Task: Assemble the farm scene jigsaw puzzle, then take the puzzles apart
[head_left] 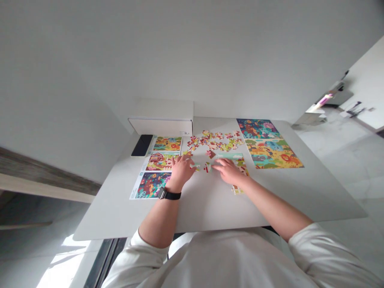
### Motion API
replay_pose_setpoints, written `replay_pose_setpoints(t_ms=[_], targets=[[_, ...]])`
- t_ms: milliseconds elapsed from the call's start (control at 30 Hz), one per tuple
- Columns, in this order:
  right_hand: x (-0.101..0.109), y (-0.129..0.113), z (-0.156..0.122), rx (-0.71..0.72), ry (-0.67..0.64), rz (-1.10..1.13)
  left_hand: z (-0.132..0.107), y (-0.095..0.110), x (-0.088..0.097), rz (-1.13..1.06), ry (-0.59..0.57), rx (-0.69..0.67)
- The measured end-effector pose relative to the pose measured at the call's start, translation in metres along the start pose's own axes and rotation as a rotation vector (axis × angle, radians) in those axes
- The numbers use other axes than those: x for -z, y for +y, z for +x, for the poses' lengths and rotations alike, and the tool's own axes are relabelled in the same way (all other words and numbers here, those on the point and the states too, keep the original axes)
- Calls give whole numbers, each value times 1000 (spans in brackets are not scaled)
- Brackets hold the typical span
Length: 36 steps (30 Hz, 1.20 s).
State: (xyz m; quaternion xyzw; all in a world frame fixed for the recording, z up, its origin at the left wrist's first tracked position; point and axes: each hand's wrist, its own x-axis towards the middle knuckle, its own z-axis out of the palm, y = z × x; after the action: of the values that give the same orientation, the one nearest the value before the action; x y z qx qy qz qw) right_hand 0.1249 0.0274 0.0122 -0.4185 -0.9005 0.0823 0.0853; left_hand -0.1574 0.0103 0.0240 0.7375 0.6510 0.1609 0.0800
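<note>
My left hand (181, 172) lies with fingers spread over the edge of a printed picture sheet (139, 188), a black watch on its wrist. By its fingertips is a small puzzle piece (196, 166). My right hand (229, 172) reaches in from the right, fingers stretched out, partly covering a joined section of puzzle (241, 161). Its fingertips are beside or touching a red and white puzzle piece (207, 167); contact is hard to make out. Just above sits a pinkish-brown piece (210, 153). Several loose puzzle pieces (213, 145) are scattered farther back.
Two finished-looking pictures, a dark one (259, 129) and a yellow animal scene (273, 153), lie at the right. A black phone (142, 145) rests at the left, in front of a white box (162, 126) against the wall. The white table (207, 208) has rounded corners.
</note>
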Motion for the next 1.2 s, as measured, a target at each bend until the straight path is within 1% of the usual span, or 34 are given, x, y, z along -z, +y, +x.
replay_pose_setpoints(t_ms=[100,200,267,367,467,567,800,1000,1200], targets=[[-3,-2,-2,27,19,2,2,-8,-1,-84,-31,-95],[-2,0,-5,45,34,15,5,-15,-2,-196,-57,-187],[2,5,-7,57,46,36,7,-19,-3,-214,-67,-202],[9,9,-10,120,59,80,8,-22,-5,-168,-69,-207],[11,5,-14,197,61,116,9,-23,-5,-138,-71,-208],[7,-1,-16,229,68,135,8,-22,-5,-136,-83,-212],[-3,-8,-19,188,93,145,6,-26,-6,-105,-113,-189],[-5,-12,-15,148,101,122,9,-33,-9,-142,-122,-237],[-7,-12,-9,112,109,125,9,-33,-9,-119,-173,-203]])
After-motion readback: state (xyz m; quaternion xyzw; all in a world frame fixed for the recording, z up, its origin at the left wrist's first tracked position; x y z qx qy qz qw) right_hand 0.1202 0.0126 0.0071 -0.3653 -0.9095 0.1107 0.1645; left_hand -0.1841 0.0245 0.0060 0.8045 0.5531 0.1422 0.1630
